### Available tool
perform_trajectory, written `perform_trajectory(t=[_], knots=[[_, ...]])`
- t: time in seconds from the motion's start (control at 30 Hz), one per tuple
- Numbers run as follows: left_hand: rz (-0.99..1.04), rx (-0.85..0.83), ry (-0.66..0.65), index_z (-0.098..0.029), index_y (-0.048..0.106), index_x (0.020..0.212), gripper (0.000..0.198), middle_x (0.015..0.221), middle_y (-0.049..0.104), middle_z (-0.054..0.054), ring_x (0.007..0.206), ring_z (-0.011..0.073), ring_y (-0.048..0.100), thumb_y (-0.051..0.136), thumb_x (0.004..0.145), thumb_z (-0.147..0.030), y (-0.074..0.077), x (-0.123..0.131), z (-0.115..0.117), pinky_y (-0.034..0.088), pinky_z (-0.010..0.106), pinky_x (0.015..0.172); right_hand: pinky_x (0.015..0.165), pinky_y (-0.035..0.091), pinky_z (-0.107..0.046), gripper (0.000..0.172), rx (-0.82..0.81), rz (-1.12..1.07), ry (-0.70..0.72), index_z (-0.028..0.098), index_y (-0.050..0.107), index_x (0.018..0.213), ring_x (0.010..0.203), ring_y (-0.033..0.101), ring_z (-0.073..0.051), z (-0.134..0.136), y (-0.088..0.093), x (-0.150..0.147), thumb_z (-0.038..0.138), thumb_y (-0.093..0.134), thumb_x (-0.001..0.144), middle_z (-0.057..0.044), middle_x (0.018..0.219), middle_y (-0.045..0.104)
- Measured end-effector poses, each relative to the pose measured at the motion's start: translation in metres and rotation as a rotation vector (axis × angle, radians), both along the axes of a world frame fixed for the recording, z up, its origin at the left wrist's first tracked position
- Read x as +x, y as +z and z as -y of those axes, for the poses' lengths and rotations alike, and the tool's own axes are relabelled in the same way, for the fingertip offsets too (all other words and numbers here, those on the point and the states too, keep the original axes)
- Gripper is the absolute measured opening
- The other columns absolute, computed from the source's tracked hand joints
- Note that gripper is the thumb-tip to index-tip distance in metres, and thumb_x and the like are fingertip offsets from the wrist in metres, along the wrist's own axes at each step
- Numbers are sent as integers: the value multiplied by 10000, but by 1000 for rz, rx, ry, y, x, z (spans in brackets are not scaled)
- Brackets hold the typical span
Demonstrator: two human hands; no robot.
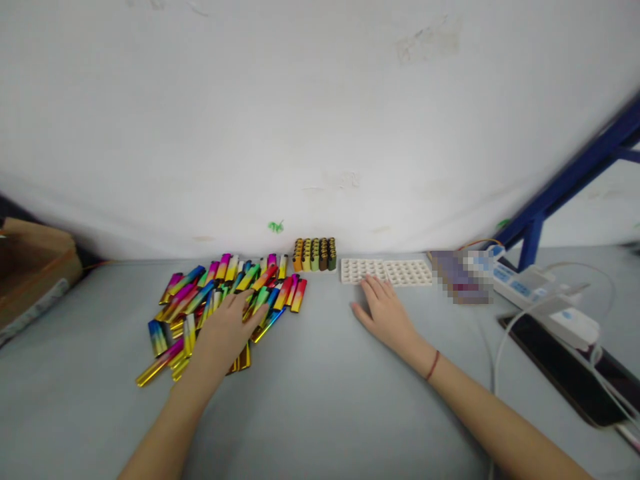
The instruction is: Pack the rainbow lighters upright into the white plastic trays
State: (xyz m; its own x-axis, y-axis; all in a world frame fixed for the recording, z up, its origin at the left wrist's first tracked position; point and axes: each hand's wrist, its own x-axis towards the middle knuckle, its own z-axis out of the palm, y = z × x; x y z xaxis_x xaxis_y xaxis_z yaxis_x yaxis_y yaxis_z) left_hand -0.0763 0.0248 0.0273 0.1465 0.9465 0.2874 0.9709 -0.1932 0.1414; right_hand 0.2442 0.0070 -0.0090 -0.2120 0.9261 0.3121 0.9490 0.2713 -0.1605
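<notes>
A loose pile of shiny, rainbow-coloured lighters (203, 293) lies on the grey table, some overlapping. My left hand (227, 327) rests over the right part of this pile, its thumb apart from the fingers. The fingertips reach in among the lighters, and no lighter is plainly gripped. My right hand (385, 310) lies palm down with its fingers stretched out, the fingertips at the front edge of a white tray with rows of round holes (410, 272). Between the pile and this tray stands a block of upright lighters (315, 255) in close rows, against the wall.
An open cardboard box (43, 267) is at the far left. On the right are a pixelated flat item (463, 277), a white power strip (545, 300) with cables, and a dark phone (555, 367). A blue metal frame (580, 167) slants up behind them.
</notes>
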Motion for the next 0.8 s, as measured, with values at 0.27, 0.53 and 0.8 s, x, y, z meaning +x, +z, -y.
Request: perform_trajectory(t=[0.27, 0.53, 0.8], knots=[[120, 271, -306, -181, 635, 1129, 288, 1019, 677, 115, 979, 259, 642, 456, 956, -326, 4, 33, 18, 517, 425, 919, 909, 532, -434, 223, 39, -3, 193, 104, 666, 1054, 1002, 609, -285, 46, 15, -8, 68, 588, 849, -146, 1094, 683], [117, -22, -726, -136, 402, 1436, 710, 1467, 461, 206, 1366, 334, 441, 643, 852, -460, -41, 76, 33, 450, 470, 1085, 778, 563, -388, 204, 20, -73, 350, 166, 660, 994, 871, 617, -234, 84, 17, -14, 50, 592, 840, -83, 974, 693], [291, -237, -687, -189, 352, 1466, 825, 1366, 531, 156, 1292, 307, 494, 726, 750, -360, -32, 70, 30, 427, 472, 1093, 1065, 438, -518, 543, -75, -173, 295, 120, 523, 1325, 1318, 462, -320, 68, 10, 7, 303, 668, 834, -219, 1420, 503]])
